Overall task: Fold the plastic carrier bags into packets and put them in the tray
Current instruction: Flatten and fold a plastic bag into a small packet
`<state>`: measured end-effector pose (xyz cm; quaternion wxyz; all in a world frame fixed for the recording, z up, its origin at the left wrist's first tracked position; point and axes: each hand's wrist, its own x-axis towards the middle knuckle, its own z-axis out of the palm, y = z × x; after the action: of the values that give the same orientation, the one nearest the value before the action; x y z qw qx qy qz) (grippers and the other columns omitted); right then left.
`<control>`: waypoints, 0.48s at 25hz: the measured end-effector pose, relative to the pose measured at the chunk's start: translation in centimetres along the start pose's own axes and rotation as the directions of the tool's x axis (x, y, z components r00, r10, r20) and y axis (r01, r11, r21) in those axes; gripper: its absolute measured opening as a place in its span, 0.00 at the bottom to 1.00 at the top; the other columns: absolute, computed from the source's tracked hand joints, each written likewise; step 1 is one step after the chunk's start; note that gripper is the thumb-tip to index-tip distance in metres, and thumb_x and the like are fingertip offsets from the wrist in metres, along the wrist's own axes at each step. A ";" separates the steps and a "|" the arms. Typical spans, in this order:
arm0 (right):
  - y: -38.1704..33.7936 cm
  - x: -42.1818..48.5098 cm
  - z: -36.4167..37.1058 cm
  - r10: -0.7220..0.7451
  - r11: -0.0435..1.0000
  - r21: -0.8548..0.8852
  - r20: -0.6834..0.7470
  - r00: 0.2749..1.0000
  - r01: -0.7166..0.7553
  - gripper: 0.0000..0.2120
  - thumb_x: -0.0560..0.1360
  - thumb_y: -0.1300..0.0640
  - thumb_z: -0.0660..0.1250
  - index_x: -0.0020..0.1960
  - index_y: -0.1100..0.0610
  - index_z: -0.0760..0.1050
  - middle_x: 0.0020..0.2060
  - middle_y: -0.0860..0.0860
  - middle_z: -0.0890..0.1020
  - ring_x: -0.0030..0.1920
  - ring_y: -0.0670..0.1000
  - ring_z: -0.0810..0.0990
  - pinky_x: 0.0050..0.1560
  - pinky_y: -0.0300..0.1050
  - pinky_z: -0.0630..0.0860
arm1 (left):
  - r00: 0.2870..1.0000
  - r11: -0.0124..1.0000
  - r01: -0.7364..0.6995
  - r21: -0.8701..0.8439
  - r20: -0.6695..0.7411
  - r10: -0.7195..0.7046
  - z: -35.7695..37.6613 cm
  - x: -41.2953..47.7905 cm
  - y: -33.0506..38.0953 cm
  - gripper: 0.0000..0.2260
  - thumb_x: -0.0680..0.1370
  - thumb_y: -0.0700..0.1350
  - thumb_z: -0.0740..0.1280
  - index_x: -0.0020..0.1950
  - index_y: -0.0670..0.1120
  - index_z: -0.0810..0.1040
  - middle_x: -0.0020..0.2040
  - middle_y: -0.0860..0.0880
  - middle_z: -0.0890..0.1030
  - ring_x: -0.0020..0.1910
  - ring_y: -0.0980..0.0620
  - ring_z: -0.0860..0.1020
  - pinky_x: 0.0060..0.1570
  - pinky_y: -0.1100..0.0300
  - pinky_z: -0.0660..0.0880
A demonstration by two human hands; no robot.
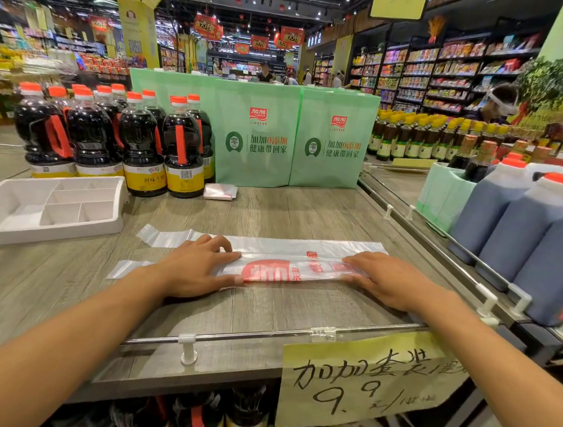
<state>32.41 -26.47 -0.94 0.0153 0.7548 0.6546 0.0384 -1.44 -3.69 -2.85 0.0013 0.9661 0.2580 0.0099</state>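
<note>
A clear plastic carrier bag (pixel 279 266) with red print lies flat on the wooden display table (pixel 307 211), folded lengthwise into a long strip. My left hand (pixel 196 267) presses flat on its left part, fingers straight. My right hand (pixel 385 280) presses flat on its right end. A white divided tray (pixel 16 228) sits at the left of the table, its compartments empty. A small folded plastic packet (pixel 220 191) lies at the back beside the bottles.
Dark soy sauce bottles (pixel 151 144) with orange caps stand at the back left. Green paper bags (pixel 295 137) stand behind the table. Large jugs (pixel 522 230) fill the right shelf. A metal rail (pixel 265 335) and a yellow price sign (pixel 368 379) edge the front.
</note>
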 end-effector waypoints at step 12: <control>-0.1 -0.1 0.0 0.108 0.993 0.062 -0.119 0.987 -0.101 0.22 0.83 0.53 0.57 0.76 0.46 0.66 0.67 0.48 0.79 0.65 0.54 0.77 0.58 0.50 0.75 | 0.994 0.998 -0.062 0.009 -0.087 0.062 -0.9 -0.5 0.2 0.31 0.78 0.70 0.51 0.76 0.57 0.70 0.65 0.55 0.73 0.62 0.54 0.72 0.61 0.53 0.71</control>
<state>32.32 -26.60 -0.95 -0.0477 0.7846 0.6146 0.0670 -1.78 -4.06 -1.95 -0.0135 0.9723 0.2276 0.0514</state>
